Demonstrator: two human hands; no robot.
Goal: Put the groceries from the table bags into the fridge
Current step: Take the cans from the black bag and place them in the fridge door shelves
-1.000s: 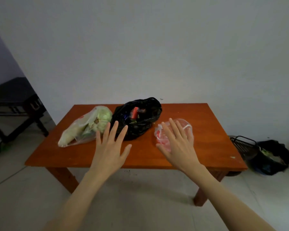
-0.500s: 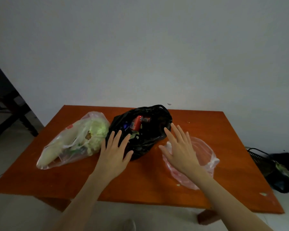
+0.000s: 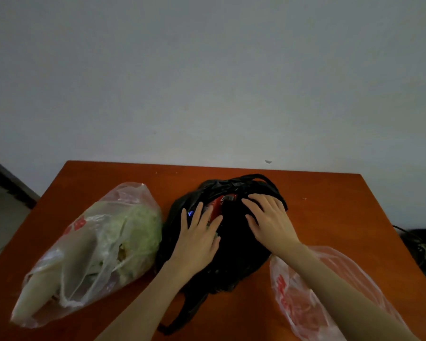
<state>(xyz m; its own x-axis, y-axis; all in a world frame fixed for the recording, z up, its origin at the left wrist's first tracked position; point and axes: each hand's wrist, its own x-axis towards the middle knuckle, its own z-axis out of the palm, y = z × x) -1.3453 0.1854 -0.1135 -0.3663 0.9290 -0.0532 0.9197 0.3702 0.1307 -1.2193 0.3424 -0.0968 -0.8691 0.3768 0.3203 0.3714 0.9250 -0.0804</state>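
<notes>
Reaching hands [image 3: 234,230] now on black bag [image 3: 234,254].

Black bag [image 3: 234,254] mid-table, clear bags [image 3: 96,247] flanking.

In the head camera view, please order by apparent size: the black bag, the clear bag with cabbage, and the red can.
1. Clear bag with cabbage and black bag: look about alike; hands cover part of the black one, so no ranking.
2. Red can: smallest, mostly hidden.
</notes>
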